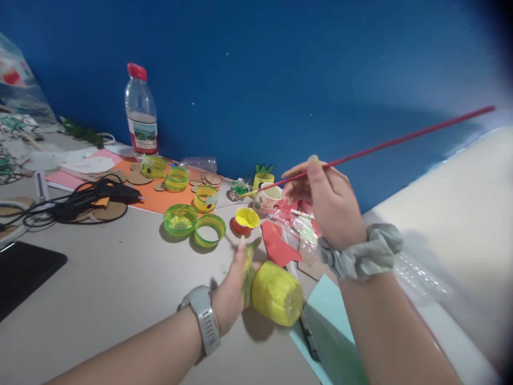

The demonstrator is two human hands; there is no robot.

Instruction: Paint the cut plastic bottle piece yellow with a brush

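My left hand (236,286) is closed on a bottle bottom painted yellow (276,294), tipped on its side with its base toward the lower right. Green paint marks show between the fingers and the thumb. In my right hand (324,195) is a long red paintbrush (385,145), pinched between thumb and fingers. Its pale tip points left, in front of a white cup (269,198) and near a small container with green paint (240,188). Just below the tip stands a small red cup of yellow paint (246,219).
Several green and yellow plastic rings (209,231) lie left of the paint. A red-capped bottle (141,115) stands by the blue wall. Farther left are a black glue gun (114,191) with its cord and a dark tablet-like slab (28,275). Red paper (278,245) and pale green paper (328,326) lie right.
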